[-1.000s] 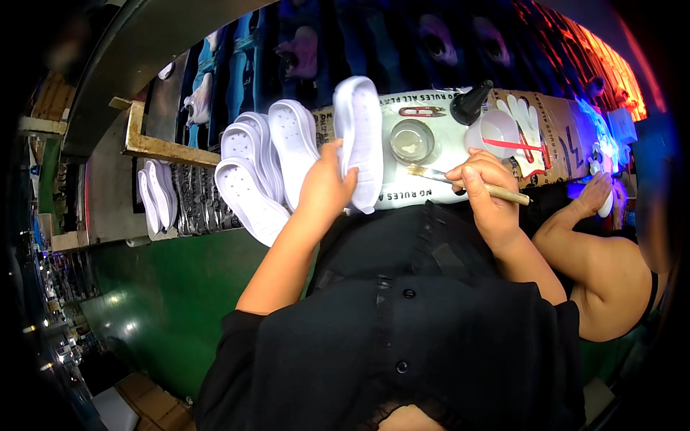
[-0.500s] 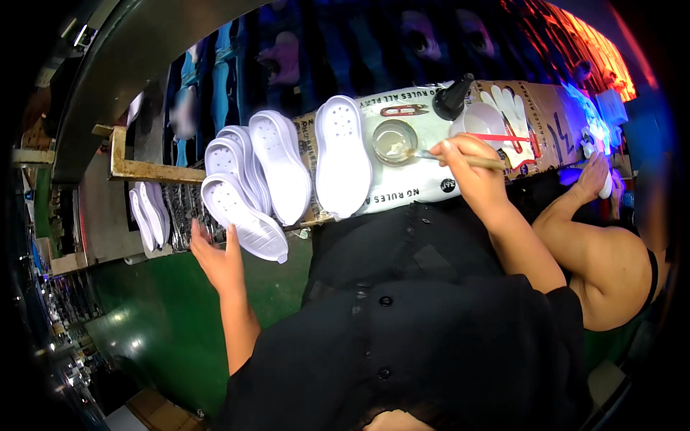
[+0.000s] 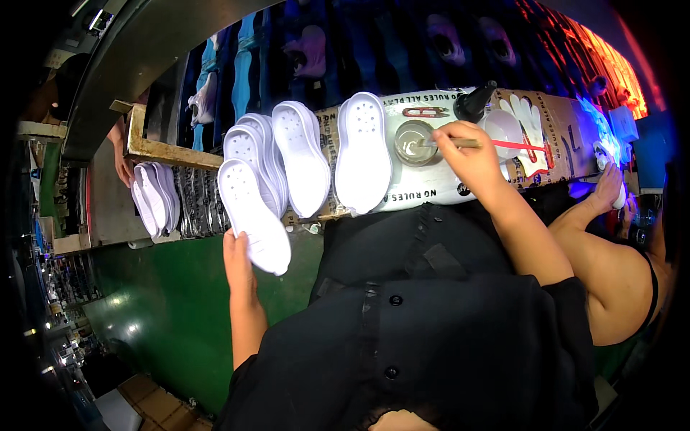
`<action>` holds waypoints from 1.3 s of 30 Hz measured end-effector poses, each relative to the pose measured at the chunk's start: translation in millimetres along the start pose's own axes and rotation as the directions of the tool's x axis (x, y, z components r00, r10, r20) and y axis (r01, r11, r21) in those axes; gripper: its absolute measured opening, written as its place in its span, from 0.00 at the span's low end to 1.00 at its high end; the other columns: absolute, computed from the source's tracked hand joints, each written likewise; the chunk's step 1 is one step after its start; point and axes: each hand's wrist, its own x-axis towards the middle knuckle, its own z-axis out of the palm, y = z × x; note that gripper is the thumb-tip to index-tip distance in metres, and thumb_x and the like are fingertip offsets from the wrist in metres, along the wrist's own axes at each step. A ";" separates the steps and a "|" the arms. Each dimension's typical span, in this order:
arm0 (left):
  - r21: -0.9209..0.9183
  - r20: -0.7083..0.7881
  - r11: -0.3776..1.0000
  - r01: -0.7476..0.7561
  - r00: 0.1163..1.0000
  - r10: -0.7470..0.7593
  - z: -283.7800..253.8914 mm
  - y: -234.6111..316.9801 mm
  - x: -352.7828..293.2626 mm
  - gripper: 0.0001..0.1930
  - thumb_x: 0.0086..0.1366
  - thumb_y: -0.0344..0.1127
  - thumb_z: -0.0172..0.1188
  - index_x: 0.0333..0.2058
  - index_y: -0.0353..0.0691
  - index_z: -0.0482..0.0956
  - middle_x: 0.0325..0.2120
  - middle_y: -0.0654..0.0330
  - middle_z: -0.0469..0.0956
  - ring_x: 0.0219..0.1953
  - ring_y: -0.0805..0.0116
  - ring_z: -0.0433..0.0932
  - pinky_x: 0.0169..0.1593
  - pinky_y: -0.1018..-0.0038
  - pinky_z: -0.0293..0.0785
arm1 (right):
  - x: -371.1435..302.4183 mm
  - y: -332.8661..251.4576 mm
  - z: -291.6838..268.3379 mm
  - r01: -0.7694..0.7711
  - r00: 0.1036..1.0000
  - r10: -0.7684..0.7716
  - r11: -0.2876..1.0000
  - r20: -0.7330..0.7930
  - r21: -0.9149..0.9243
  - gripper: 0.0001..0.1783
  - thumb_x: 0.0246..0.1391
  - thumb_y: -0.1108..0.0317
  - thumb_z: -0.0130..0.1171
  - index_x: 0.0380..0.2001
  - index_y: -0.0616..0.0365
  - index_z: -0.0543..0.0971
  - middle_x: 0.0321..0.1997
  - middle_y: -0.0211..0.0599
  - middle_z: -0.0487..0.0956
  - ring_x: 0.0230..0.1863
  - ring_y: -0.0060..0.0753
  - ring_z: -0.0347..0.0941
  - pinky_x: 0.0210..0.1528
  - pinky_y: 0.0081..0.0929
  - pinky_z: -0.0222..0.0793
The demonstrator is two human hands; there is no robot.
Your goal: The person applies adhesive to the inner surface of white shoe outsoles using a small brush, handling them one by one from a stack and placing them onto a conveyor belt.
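My left hand [image 3: 241, 262] has its fingers clamped on a white sole [image 3: 253, 215]; my right hand [image 3: 471, 154] grips a brush [image 3: 449, 143] over the glue jar [image 3: 415, 141]. Left of the jar, the overhanging sole could slip and fall.

Left hand [image 3: 239, 260] reaches out low, fingers extended; right hand [image 3: 471, 149] is raised, its grip pinched closed.

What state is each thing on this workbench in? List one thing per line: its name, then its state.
Left hand: gripping the near end of a white shoe sole.
Right hand: holding a thin brush, tip in the small round tin.
Small round tin: open, upright.
Single white sole: lying flat, holes up.
Stack of white soles: overlapping, leaning.
Black bottle: capped.
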 end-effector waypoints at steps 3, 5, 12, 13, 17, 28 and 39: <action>-0.389 0.149 0.862 0.325 0.946 -0.289 -11.9 21.1 -15.4 0.26 0.60 0.37 0.56 0.55 0.28 0.67 0.44 0.49 0.77 0.46 0.59 0.78 0.51 0.65 0.74 | -5.4 4.5 -1.0 0.020 0.999 -0.018 0.997 -0.030 0.068 0.10 0.54 0.66 0.61 0.29 0.64 0.80 0.28 0.38 0.78 0.32 0.32 0.74 0.36 0.26 0.68; -0.537 0.211 0.766 0.354 0.935 -0.285 -4.0 32.8 -23.5 0.30 0.57 0.36 0.59 0.56 0.28 0.64 0.44 0.47 0.76 0.46 0.57 0.78 0.52 0.63 0.75 | -9.8 1.0 -3.7 0.025 0.999 -0.025 0.999 0.032 0.026 0.09 0.55 0.67 0.61 0.29 0.64 0.80 0.29 0.37 0.78 0.32 0.30 0.73 0.36 0.25 0.67; -0.192 0.381 0.979 -0.070 0.914 0.140 107.7 68.1 -26.7 0.28 0.61 0.25 0.55 0.59 0.29 0.58 0.51 0.49 0.70 0.55 0.62 0.70 0.60 0.68 0.64 | -27.5 -11.1 -22.0 0.010 0.978 0.053 0.956 -0.204 0.294 0.12 0.60 0.64 0.56 0.32 0.63 0.81 0.31 0.34 0.79 0.32 0.24 0.72 0.38 0.22 0.68; -0.211 0.363 0.970 -0.121 0.912 0.193 120.9 69.9 -26.1 0.28 0.62 0.25 0.54 0.59 0.29 0.58 0.51 0.50 0.70 0.55 0.63 0.70 0.60 0.69 0.64 | -28.6 -15.6 -28.1 -0.029 0.976 0.102 0.937 -0.193 0.349 0.15 0.63 0.62 0.54 0.33 0.65 0.80 0.32 0.35 0.80 0.33 0.23 0.73 0.39 0.22 0.69; -0.214 0.354 0.936 -0.281 0.870 0.342 160.1 91.0 -25.1 0.27 0.62 0.23 0.54 0.59 0.29 0.58 0.51 0.51 0.70 0.54 0.65 0.71 0.59 0.70 0.64 | -43.5 -38.5 -43.7 0.027 0.989 0.044 0.885 -0.142 0.464 0.17 0.63 0.61 0.51 0.33 0.66 0.80 0.29 0.38 0.80 0.32 0.25 0.73 0.40 0.24 0.69; -0.180 0.336 0.861 -0.476 0.793 0.509 179.3 110.8 -34.2 0.27 0.59 0.25 0.57 0.56 0.28 0.60 0.48 0.51 0.72 0.50 0.64 0.74 0.56 0.69 0.68 | -44.6 -66.5 -16.1 0.500 0.858 -0.508 0.859 0.071 0.112 0.05 0.51 0.69 0.60 0.27 0.59 0.81 0.25 0.34 0.78 0.29 0.37 0.73 0.38 0.31 0.65; -0.162 0.290 0.852 -0.498 0.801 0.523 175.5 107.2 -35.4 0.27 0.59 0.26 0.57 0.55 0.26 0.60 0.46 0.49 0.73 0.48 0.63 0.76 0.54 0.69 0.70 | -46.5 -69.7 -15.7 0.486 0.872 -0.484 0.874 0.070 0.001 0.04 0.49 0.69 0.62 0.25 0.57 0.81 0.23 0.33 0.78 0.29 0.38 0.73 0.45 0.36 0.65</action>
